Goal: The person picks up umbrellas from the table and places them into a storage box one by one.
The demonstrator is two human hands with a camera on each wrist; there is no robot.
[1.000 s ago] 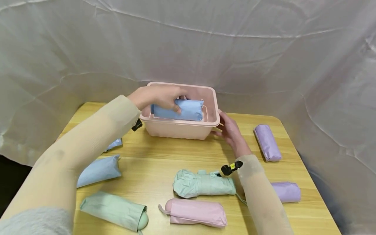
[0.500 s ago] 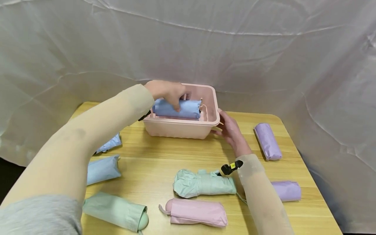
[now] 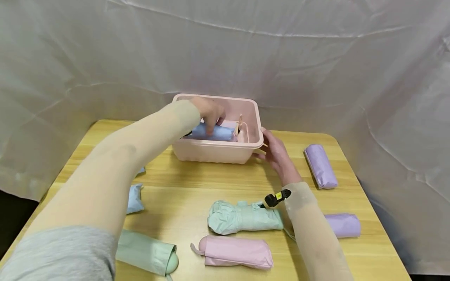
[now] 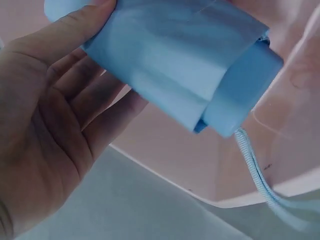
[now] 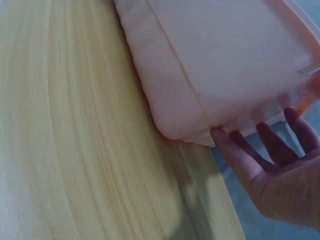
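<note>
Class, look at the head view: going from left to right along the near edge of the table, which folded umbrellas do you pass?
Green umbrella → pink umbrella → purple umbrella.

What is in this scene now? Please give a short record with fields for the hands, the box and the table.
left hand: holds a blue folded umbrella low inside the pink box
right hand: fingers straight, touching the box's right side
box contents: the blue umbrella, something pink beside it
table: wooden, light
loose umbrellas: mint umbrella, pink umbrella, two purple umbrellas, a green one front left
backdrop: white cloth
</note>
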